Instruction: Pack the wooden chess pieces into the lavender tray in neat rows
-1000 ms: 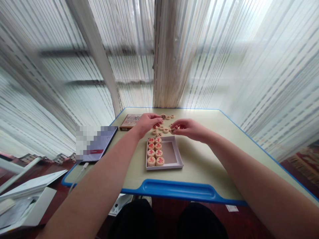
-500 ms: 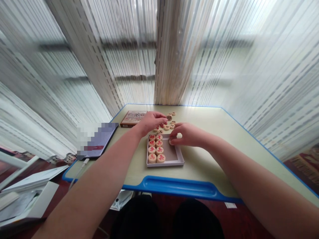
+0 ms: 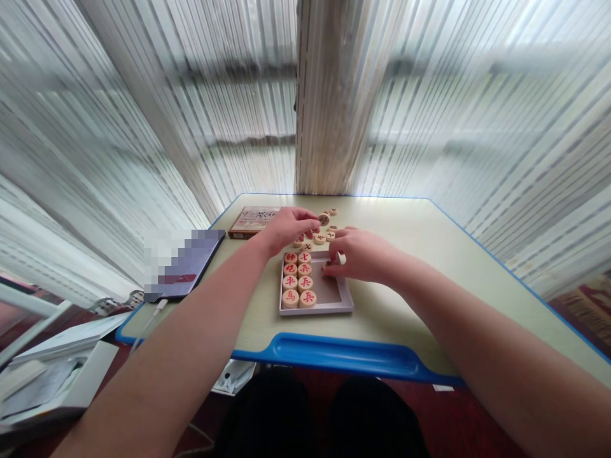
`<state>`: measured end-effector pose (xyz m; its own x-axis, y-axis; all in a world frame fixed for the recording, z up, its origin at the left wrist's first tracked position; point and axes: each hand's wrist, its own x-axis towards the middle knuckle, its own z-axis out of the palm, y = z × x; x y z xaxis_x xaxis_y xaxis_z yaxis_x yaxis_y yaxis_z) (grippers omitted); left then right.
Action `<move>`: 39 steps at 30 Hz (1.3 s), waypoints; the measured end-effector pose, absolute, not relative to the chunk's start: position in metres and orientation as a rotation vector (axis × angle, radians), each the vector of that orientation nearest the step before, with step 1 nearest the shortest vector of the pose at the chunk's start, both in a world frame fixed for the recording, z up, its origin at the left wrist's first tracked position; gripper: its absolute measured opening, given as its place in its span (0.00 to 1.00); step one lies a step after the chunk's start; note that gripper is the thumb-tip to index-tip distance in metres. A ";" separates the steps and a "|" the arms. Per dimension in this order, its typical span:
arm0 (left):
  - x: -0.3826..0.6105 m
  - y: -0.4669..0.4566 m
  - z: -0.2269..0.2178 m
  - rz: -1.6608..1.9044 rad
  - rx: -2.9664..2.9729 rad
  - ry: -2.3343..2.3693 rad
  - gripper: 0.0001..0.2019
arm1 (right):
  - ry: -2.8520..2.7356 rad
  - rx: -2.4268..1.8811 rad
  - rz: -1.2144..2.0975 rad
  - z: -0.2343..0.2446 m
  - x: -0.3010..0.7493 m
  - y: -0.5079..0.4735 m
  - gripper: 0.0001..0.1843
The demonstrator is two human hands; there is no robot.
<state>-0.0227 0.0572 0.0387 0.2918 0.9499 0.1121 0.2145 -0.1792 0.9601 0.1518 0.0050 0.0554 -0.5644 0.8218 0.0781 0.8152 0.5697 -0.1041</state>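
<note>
A shallow white tray (image 3: 340,309) lies on the pale desk (image 3: 420,254), with several round wooden chess pieces with red characters (image 3: 297,281) packed in two columns on its left side. More loose pieces (image 3: 319,238) lie scattered just behind the tray. My left hand (image 3: 285,228) reaches over the loose pieces and pinches one piece (image 3: 324,220) between thumb and fingers. My right hand (image 3: 361,254) hangs over the tray's far right part, fingers curled down into it; what they hold is hidden.
A flat game box (image 3: 252,220) lies at the desk's back left. A dark tablet (image 3: 184,264) with a white cable rests on the left edge. The desk has a blue rim with a front groove (image 3: 344,356). Sheer curtains hang behind. White items sit on the floor at left.
My right hand moved from the loose pieces back and down into the tray. My left hand picked a piece from the pile and holds it slightly raised.
</note>
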 end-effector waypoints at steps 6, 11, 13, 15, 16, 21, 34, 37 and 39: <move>-0.023 0.057 0.039 0.978 1.620 1.111 0.07 | -2.719 -1.290 0.116 0.056 0.154 0.003 0.09; -0.023 0.057 0.037 0.969 1.629 1.120 0.08 | -2.697 -1.287 0.123 0.052 0.154 0.005 0.07; -0.023 0.058 0.037 0.960 1.654 1.123 0.08 | -2.668 -1.308 0.141 0.052 0.153 0.006 0.07; -0.023 0.058 0.037 0.955 1.677 1.119 0.08 | -2.647 -1.332 0.164 0.054 0.152 0.005 0.07; -0.024 0.058 0.037 0.953 1.679 1.120 0.08 | -2.646 -1.338 0.175 0.055 0.152 0.004 0.07; -0.024 0.058 0.038 0.942 1.676 1.127 0.08 | -2.661 -1.323 0.191 0.057 0.151 0.002 0.09; -0.023 0.055 0.039 0.928 1.664 1.137 0.07 | -2.669 -1.360 0.090 0.052 0.151 0.007 0.07; -0.023 0.055 0.040 0.927 1.664 1.145 0.07 | -2.671 -1.326 0.084 0.051 0.152 0.008 0.07; -0.022 0.055 0.041 0.932 1.663 1.151 0.07 | -2.666 -1.319 0.078 0.050 0.153 0.009 0.07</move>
<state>-0.0225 0.0550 0.0405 0.2876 0.9531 0.0940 0.2902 -0.1803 0.9398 0.1530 0.0090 0.0499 -0.5958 0.7934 0.1247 0.7847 0.6082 -0.1201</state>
